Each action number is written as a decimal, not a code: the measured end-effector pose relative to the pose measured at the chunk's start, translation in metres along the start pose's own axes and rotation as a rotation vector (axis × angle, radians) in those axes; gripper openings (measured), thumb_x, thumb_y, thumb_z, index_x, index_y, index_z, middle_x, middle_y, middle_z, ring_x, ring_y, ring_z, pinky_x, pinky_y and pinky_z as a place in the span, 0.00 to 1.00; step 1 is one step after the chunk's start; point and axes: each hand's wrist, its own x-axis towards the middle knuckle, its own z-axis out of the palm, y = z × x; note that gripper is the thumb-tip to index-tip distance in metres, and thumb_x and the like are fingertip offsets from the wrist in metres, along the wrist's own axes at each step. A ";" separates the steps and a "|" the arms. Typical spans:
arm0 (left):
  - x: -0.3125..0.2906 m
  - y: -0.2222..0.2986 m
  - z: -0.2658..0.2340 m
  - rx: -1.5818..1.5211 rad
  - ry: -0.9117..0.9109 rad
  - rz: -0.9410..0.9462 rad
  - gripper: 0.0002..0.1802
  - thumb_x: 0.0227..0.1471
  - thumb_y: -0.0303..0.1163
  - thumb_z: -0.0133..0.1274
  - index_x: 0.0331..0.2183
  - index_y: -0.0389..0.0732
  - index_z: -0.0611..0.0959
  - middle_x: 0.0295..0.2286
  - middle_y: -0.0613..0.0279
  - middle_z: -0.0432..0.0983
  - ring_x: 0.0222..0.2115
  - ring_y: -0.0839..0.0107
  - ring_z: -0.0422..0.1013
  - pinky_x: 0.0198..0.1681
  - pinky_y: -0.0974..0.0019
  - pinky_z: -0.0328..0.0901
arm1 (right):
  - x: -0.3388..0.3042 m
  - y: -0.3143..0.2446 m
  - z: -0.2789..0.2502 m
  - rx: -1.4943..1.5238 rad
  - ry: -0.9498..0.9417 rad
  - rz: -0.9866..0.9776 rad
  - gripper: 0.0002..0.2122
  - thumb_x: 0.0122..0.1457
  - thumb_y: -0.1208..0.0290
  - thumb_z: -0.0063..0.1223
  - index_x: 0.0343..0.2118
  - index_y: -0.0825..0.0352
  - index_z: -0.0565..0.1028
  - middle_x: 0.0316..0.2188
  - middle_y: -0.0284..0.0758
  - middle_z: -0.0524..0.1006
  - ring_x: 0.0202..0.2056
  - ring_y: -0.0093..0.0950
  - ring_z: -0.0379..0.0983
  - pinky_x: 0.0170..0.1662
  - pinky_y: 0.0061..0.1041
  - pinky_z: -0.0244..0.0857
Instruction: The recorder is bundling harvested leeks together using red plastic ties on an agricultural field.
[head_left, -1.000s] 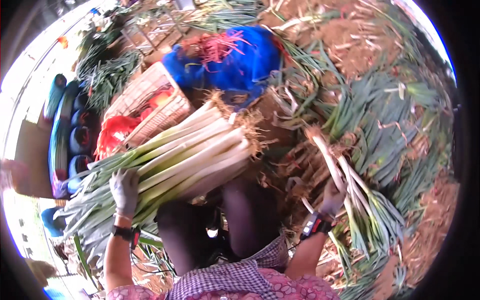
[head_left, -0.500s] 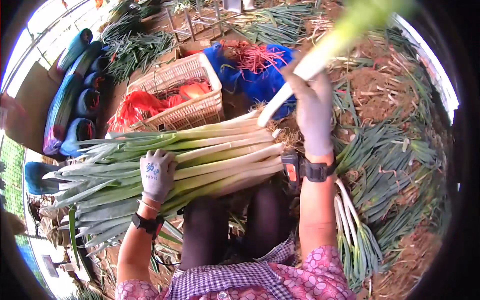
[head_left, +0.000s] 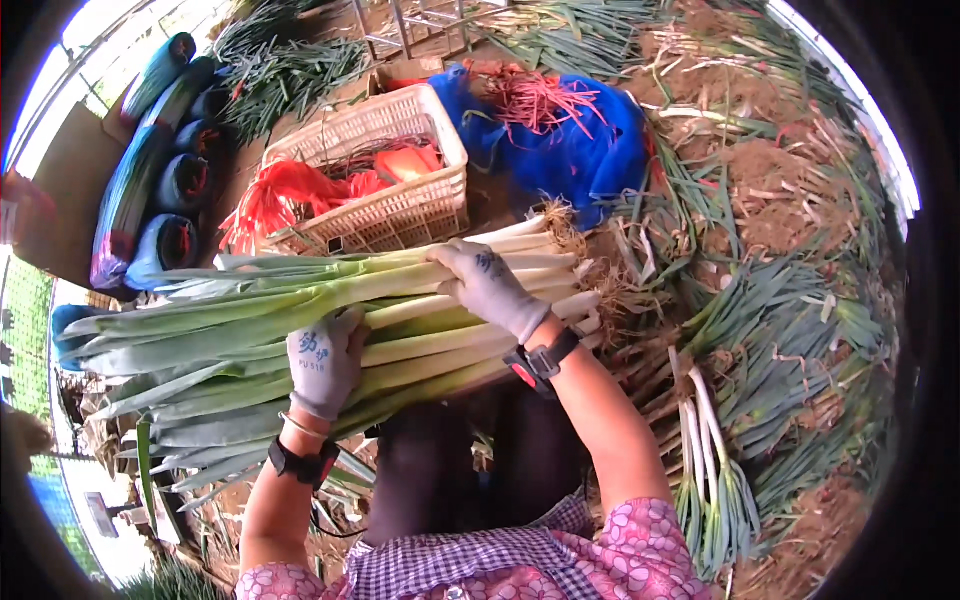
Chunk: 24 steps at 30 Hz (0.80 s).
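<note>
A thick bundle of leeks [head_left: 440, 345] lies crosswise over my knees, its white root ends to the right and its broad green leaves to the left. My left hand [head_left: 325, 365], in a grey glove, curls its fingers round stalks near the bundle's middle. Farther right, my gloved right hand [head_left: 490, 285] grips a leek [head_left: 370, 290] along the bundle's far upper side. Its fingertips press over the pale stalk; the palm side is hidden. Stringy roots [head_left: 610, 285] stick out beyond the right hand.
Behind the bundle stands a cream plastic crate [head_left: 375, 220] with red netting [head_left: 290, 195]. Beside it lies blue mesh [head_left: 590, 150] topped with red strips [head_left: 540, 100]. Rolled netting [head_left: 140, 180] stands at left. Loose leeks [head_left: 715, 470] and piled greens [head_left: 790, 330] cover the soil at right.
My right hand has come down and left from above the root ends, bringing the raised leek onto the bundle. My left hand stays on the stalks, shifted slightly right and lower in view.
</note>
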 end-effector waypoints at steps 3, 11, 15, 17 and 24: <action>0.006 0.004 0.000 -0.013 -0.014 0.021 0.11 0.54 0.34 0.61 0.39 0.42 0.87 0.33 0.51 0.80 0.35 0.47 0.76 0.40 0.48 0.68 | 0.000 0.005 0.005 -0.051 0.015 0.007 0.19 0.50 0.77 0.66 0.48 0.64 0.79 0.36 0.44 0.79 0.42 0.48 0.77 0.48 0.43 0.71; 0.005 0.004 0.008 0.094 -0.104 0.025 0.14 0.55 0.32 0.58 0.44 0.41 0.83 0.41 0.49 0.77 0.43 0.46 0.71 0.46 0.47 0.63 | 0.001 -0.002 0.004 -0.138 0.029 -0.007 0.18 0.51 0.77 0.65 0.47 0.65 0.79 0.39 0.43 0.80 0.43 0.47 0.77 0.48 0.43 0.70; -0.002 -0.002 0.011 0.182 -0.171 0.031 0.14 0.56 0.31 0.56 0.45 0.40 0.82 0.40 0.49 0.77 0.43 0.45 0.70 0.46 0.45 0.63 | 0.006 -0.032 0.000 -0.114 0.031 -0.056 0.18 0.51 0.78 0.64 0.47 0.64 0.80 0.37 0.42 0.80 0.42 0.45 0.77 0.48 0.44 0.69; -0.009 -0.011 0.017 0.136 -0.250 0.010 0.13 0.56 0.30 0.55 0.44 0.40 0.81 0.40 0.48 0.76 0.42 0.45 0.70 0.45 0.44 0.63 | 0.004 -0.040 -0.007 -0.091 0.031 -0.097 0.17 0.52 0.78 0.64 0.47 0.64 0.80 0.36 0.43 0.80 0.42 0.46 0.77 0.47 0.43 0.70; -0.013 -0.014 0.018 0.152 -0.107 0.200 0.16 0.54 0.31 0.57 0.45 0.41 0.83 0.48 0.44 0.73 0.50 0.40 0.68 0.51 0.45 0.65 | -0.038 -0.034 -0.008 0.103 -0.030 0.016 0.20 0.51 0.78 0.65 0.49 0.62 0.80 0.41 0.40 0.80 0.46 0.43 0.77 0.51 0.41 0.70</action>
